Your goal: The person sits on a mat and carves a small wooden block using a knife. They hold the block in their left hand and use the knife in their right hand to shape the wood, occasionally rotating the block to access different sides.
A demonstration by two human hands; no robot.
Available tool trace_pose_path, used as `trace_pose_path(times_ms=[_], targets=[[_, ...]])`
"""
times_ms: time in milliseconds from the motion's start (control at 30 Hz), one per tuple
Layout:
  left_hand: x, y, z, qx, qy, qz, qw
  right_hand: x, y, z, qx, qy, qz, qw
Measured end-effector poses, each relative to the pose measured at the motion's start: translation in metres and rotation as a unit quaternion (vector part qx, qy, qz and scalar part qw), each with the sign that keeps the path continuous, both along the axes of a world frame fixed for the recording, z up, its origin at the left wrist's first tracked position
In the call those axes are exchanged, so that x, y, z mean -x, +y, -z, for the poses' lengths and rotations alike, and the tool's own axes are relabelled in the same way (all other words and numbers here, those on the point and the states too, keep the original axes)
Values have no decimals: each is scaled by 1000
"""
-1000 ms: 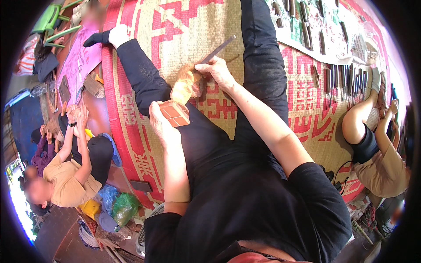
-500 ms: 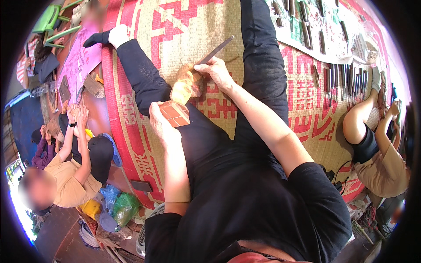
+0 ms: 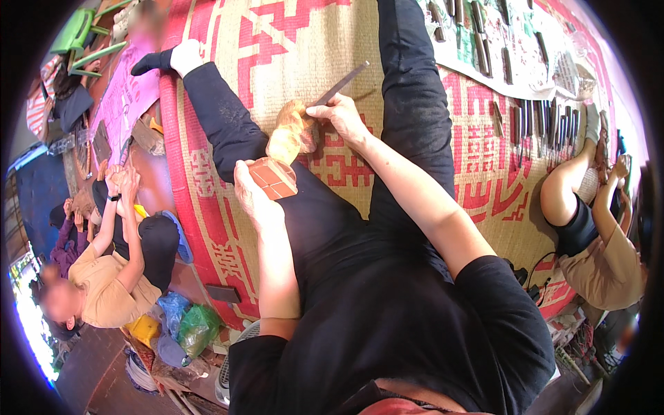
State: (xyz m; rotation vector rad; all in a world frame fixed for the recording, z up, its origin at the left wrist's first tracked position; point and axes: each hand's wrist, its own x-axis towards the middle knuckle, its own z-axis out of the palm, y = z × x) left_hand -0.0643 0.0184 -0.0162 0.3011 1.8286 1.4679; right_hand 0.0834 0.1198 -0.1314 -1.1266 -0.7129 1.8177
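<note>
A pale wooden carving with a reddish-brown base marked by light crossing lines leans over my left thigh, its far end towards the mat. My left hand is wrapped round the base end and steadies it. My right hand grips a long, flat, dark metal tool close to the carving's far end. The tool points away from me, up and to the right. Its lower end is hidden in my fingers, and I cannot tell whether it touches the wood.
A red and straw woven mat lies under my legs. Several dark-handled tools are at the right, with more on a white sheet. People sit on both sides. Plastic bags and a green chair are to the left.
The metal tool and my right hand have shifted very slightly nearer to me. My left hand and the carving barely move. A person at the left tilts their head.
</note>
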Motion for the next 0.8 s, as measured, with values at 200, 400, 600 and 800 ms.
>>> trace_pose_path(times_ms=[200, 400, 600, 800], targets=[[0, 1, -2, -3, -7, -20, 1000, -12, 9, 5, 89, 57, 88, 990], [5, 5, -1, 12, -10, -19, 1000, -8, 4, 1, 11, 9, -12, 1000], [13, 3, 11, 20, -2, 4, 1000, -6, 11, 16, 31, 1, 68, 997], [13, 6, 14, -16, -71, -21, 997, -19, 13, 5, 26, 22, 77, 996]])
